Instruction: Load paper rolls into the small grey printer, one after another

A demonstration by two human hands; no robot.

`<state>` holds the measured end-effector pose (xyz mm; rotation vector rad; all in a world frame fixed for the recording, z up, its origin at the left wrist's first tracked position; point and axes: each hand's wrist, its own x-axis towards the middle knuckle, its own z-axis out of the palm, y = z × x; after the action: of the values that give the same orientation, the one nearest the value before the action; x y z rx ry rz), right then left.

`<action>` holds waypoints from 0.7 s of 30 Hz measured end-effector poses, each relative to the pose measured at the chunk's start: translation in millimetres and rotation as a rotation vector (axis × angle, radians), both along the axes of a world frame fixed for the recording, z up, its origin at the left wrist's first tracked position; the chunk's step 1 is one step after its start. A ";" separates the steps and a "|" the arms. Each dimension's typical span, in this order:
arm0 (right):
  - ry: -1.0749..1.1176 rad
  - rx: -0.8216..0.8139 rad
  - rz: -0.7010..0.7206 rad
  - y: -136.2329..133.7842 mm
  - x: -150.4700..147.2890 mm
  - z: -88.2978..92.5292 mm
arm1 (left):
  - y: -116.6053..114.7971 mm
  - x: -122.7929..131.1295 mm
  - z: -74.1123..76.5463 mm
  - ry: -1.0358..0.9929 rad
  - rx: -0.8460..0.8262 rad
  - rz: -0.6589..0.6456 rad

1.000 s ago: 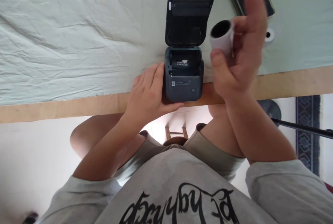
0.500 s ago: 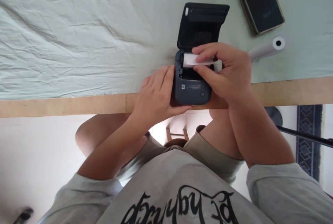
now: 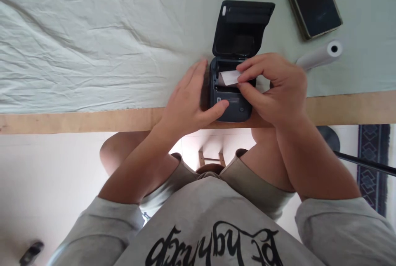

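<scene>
A small dark printer [image 3: 230, 109] lies at the table's front edge, its lid [image 3: 243, 29] raised at the back. White paper [image 3: 229, 77] shows inside its compartment, one corner lifted into a slanted flap. My right hand [image 3: 272, 84] pinches the right end of this paper between thumb and fingers. My left hand [image 3: 192, 101] is at the printer's left side, fingers extended and its thumb over the front of the body; nothing is held in it. The part of the paper under my right fingers is hidden.
A white paper roll [image 3: 320, 55] lies right of my right hand, and a dark phone-like device [image 3: 314, 2] is behind it. Wrinkled pale green cloth [image 3: 93, 43] covers the table behind its wooden edge [image 3: 77, 121].
The paper's end has lifted into a folded flap. My left hand has shifted up, its thumb moving from the printer's front edge onto its top. My right hand has moved slightly right.
</scene>
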<state>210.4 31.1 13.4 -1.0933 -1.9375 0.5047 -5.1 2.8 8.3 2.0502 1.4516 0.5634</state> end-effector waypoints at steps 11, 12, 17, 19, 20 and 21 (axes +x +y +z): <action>-0.058 0.136 0.112 -18.9 -5.7 1.2 | 10.2 2.3 0.6 -0.052 0.044 -0.038; -0.071 0.128 0.102 -20.1 -6.2 0.6 | 10.7 4.0 0.7 -0.058 0.047 -0.041; -0.061 0.080 0.118 -19.0 -4.0 1.8 | 10.2 11.0 1.6 -0.029 0.033 -0.012; 0.006 0.076 0.095 -14.1 -1.1 0.5 | 9.5 11.4 1.0 -0.024 0.038 -0.015; 0.049 0.080 0.051 -10.8 0.5 -1.5 | 9.2 11.2 0.4 -0.020 0.040 -0.017; 0.094 0.084 -0.013 -7.0 2.2 -4.4 | 8.9 10.7 -0.3 -0.015 0.041 -0.019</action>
<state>212.6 24.1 9.0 -1.0102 -1.8524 0.4554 5.6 11.7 8.1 2.0851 1.4208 0.6048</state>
